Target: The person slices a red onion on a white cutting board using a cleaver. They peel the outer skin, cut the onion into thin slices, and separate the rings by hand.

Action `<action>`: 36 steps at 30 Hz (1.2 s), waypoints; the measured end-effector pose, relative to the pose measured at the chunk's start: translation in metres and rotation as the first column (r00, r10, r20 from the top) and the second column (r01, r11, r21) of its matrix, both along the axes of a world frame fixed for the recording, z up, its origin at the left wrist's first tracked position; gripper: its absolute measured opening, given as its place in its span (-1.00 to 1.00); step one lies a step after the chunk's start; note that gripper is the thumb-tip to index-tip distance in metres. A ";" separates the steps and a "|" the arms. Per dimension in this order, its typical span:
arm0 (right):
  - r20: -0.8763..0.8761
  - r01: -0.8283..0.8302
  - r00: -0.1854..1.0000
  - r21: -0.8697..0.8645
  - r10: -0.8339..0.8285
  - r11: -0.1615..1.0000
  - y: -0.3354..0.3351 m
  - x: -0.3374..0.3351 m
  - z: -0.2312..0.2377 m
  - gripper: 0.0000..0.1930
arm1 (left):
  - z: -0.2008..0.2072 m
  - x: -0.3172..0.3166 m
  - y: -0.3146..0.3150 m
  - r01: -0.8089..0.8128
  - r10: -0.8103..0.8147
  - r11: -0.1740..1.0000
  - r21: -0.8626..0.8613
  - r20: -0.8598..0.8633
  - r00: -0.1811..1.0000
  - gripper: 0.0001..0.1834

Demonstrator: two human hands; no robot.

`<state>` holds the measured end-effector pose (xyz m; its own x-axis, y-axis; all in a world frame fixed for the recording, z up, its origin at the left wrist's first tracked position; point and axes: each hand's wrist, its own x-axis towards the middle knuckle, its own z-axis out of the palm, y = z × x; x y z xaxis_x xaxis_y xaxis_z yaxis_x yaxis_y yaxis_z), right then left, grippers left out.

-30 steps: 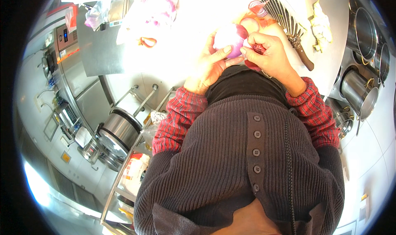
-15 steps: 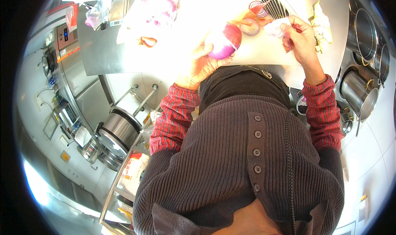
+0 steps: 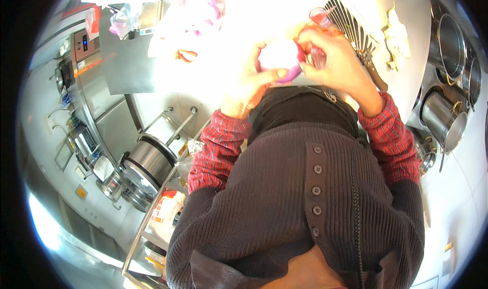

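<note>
A purple-red onion (image 3: pixel 278 61) sits in my left hand (image 3: pixel 247 86), whose fingers and thumb wrap round it. Glare bleaches much of its surface. My right hand (image 3: pixel 339 60) is closed at the onion's right side, with a reddish piece of onion skin (image 3: pixel 318 58) showing between its fingers. Just beyond that hand, cut red onion pieces and peelings (image 3: pixel 320 18) lie on the brightly lit board. To the right rests a knife with a brown handle (image 3: pixel 374 75), its dark-striped blade (image 3: pixel 351 27) pointing away from me.
Onion pieces in a bag (image 3: pixel 208 12) lie at the far left of the metal table (image 3: pixel 124 68), near a curl of skin (image 3: pixel 186 55). Pale leafy scraps (image 3: pixel 397 37) are at the right. Steel pots (image 3: pixel 443 114) stand beyond the right edge; a lidded pot (image 3: pixel 147 159) is at left.
My right hand has come left from the peelings to the onion and now grips skin at its side. The knife handle has come into sight. The left hand still holds the onion.
</note>
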<state>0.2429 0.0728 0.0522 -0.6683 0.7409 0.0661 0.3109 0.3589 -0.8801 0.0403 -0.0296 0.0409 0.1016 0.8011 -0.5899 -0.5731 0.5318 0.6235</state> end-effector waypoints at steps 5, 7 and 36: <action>0.101 0.004 0.995 -0.077 0.004 0.997 -0.009 -0.004 -0.001 -0.72 | 0.000 0.005 0.003 0.027 -0.019 0.998 0.049 -0.159 0.987 -0.15; 0.106 0.035 0.994 -0.120 -0.023 0.992 -0.012 -0.005 -0.005 -0.73 | -0.001 0.006 0.001 -0.014 0.020 0.999 0.046 -0.123 0.992 -0.13; -0.180 0.095 0.935 -0.705 -0.306 0.703 0.003 0.016 -0.016 -0.94 | 0.007 -0.011 0.000 -0.046 0.025 0.995 0.094 0.213 0.977 -0.04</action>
